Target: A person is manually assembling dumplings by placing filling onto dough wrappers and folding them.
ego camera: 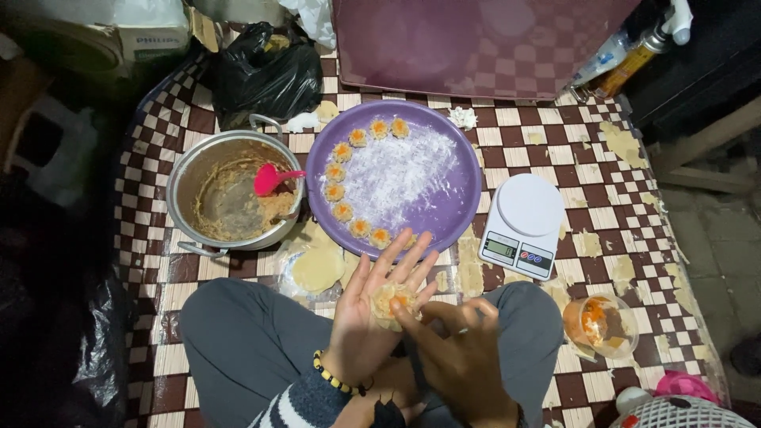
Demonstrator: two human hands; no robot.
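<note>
Two hands are shaping one dumpling [394,303]: the left hand [372,317] is lying open, cradling it on the palm above the lap, while the right hand [460,349] is pressing its topping with fingertips; next probably calling for gathering the wrapper evenly, beside the purple tray [444,198]

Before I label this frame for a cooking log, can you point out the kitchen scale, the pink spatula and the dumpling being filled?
kitchen scale [529,204]: head view, middle of its round white platform.
pink spatula [268,179]: head view, its blade, inside the metal pot.
dumpling [392,301]: head view, the filling at its centre, on the left palm.
</note>
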